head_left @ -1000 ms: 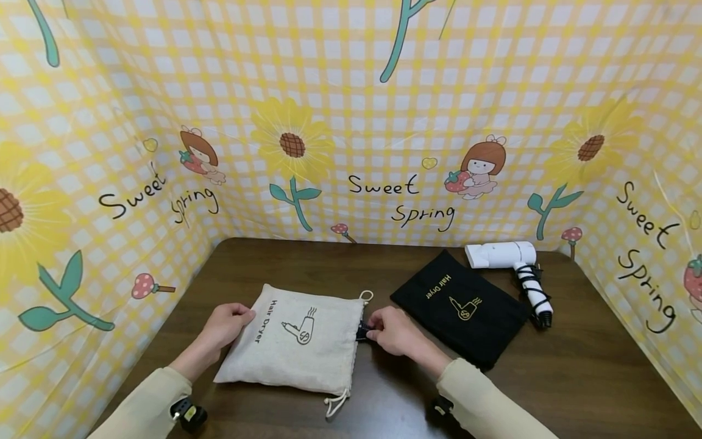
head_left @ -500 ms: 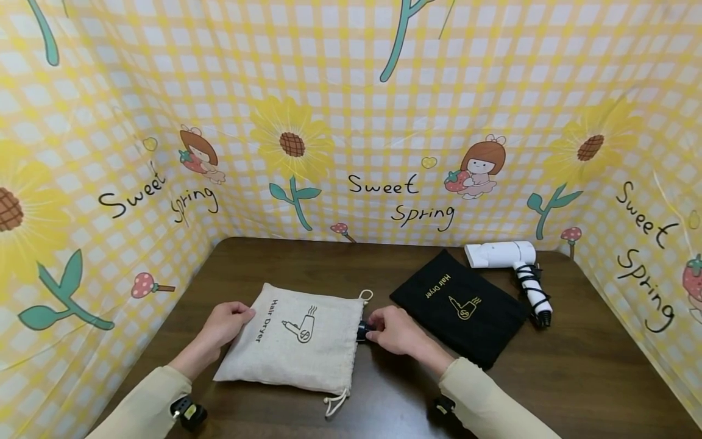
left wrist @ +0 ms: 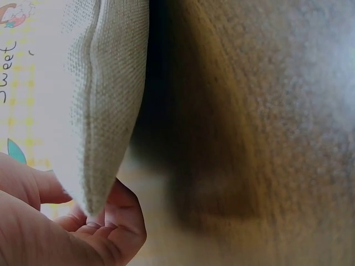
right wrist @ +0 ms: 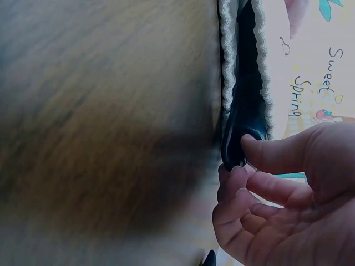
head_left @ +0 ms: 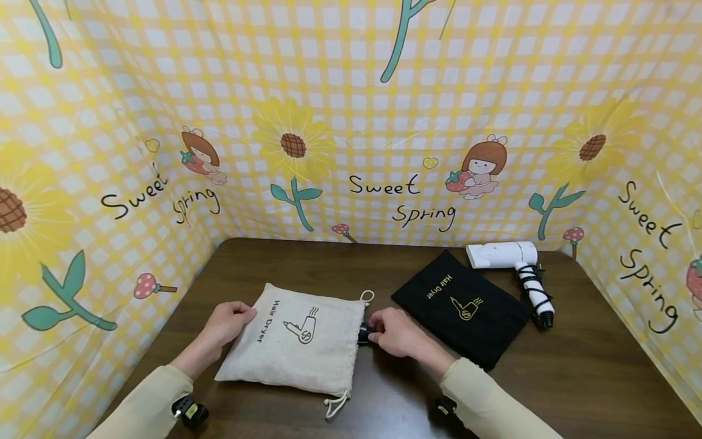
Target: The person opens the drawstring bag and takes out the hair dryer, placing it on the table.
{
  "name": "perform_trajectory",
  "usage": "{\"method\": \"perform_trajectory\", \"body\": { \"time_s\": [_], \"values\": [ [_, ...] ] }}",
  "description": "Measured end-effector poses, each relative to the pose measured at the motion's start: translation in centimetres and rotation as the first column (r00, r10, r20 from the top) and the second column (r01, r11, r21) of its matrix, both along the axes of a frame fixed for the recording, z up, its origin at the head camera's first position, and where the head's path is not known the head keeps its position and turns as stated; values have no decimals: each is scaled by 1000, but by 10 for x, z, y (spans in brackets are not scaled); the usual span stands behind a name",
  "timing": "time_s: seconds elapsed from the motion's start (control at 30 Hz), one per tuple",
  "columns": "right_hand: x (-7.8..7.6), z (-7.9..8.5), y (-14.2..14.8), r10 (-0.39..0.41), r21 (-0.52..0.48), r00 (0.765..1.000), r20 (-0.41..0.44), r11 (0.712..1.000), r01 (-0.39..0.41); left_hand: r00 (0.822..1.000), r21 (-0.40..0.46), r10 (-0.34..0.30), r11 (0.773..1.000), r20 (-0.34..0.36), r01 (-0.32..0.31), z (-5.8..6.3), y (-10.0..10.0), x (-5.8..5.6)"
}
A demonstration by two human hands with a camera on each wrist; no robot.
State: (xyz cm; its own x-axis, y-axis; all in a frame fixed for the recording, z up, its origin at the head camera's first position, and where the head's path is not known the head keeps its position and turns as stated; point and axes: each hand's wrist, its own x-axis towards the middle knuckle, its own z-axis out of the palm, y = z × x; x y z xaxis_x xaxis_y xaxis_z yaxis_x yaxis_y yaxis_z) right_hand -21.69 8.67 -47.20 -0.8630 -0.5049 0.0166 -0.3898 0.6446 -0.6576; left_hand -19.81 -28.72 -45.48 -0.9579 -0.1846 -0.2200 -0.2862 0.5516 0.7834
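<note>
A beige drawstring bag printed "Hair Dryer" lies on the table, its mouth facing right. My left hand pinches its closed left edge; in the left wrist view that edge sits between thumb and fingers. At the mouth, my right hand pinches the end of a dark, glossy thing. In the right wrist view, this dark thing reaches between the gathered rims of the bag. The rest of it is hidden inside, and its kind cannot be told.
On the right of the brown table lies a black "Hair Dryer" bag. Behind it rests a white hair dryer with a black cord wound around its handle. Yellow checked cloth walls the back and sides.
The dark thing's visible end has shifted slightly at the bag's mouth. Both hands and the beige bag have hardly moved.
</note>
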Motion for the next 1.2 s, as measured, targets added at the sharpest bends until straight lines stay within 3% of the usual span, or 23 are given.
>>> {"method": "perform_trajectory", "body": {
  "time_s": [0.37,1.07,1.2],
  "values": [
    [6,6,8,0,2,1000,8,1000,0,1000,13,-1,1000,5,1,3,1,-2],
    [10,1,18,-35,9,999,32,999,35,1000,2,-10,1000,15,10,3,-3,-2],
    [9,1,15,-11,-23,1000,-21,1000,11,1000,4,-11,1000,11,11,3,-1,0]
  ]
}}
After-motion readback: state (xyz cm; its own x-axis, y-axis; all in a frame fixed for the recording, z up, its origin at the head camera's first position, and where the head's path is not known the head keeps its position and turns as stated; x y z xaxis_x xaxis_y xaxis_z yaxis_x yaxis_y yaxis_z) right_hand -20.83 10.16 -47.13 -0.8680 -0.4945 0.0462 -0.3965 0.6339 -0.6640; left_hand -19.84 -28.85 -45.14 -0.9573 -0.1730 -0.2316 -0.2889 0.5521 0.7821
